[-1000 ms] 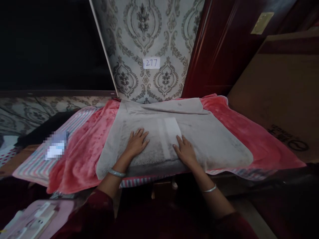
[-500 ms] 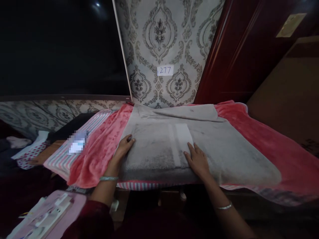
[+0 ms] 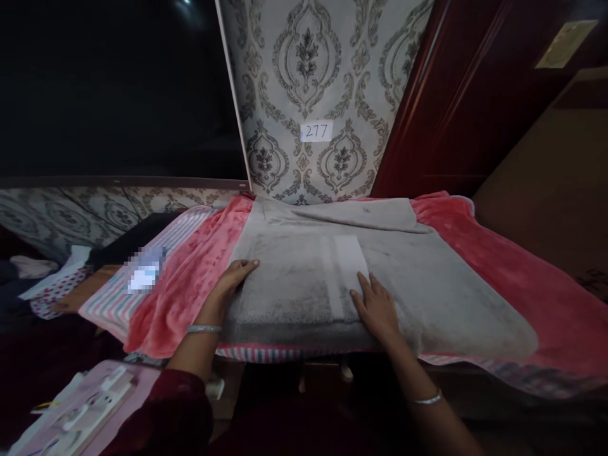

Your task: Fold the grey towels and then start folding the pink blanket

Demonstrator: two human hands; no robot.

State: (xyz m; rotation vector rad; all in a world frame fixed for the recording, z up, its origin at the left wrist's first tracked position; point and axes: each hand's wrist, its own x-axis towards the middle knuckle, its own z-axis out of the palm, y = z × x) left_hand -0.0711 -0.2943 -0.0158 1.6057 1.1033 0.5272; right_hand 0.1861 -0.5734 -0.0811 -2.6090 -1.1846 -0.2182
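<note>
A thin see-through plastic bag lies flat on a grey plush blanket. A pale band runs down it, with a white strip at its right end. At the bag's left edge, my left hand has its thumb and fingers pressed together; whether the edge is pinched is hard to see. My right hand rests flat with fingers spread, its fingertips touching the white strip's lower right edge.
Red plush fabric spreads under the grey blanket on both sides, over a striped cloth. A blurred-out item lies at left. A large dark screen stands behind. A white power strip sits on a pink surface at lower left.
My left thumb and fingers have come together at the bag's left edge, and the wrist has turned slightly. My right hand stays in place. The view has shifted slightly.
</note>
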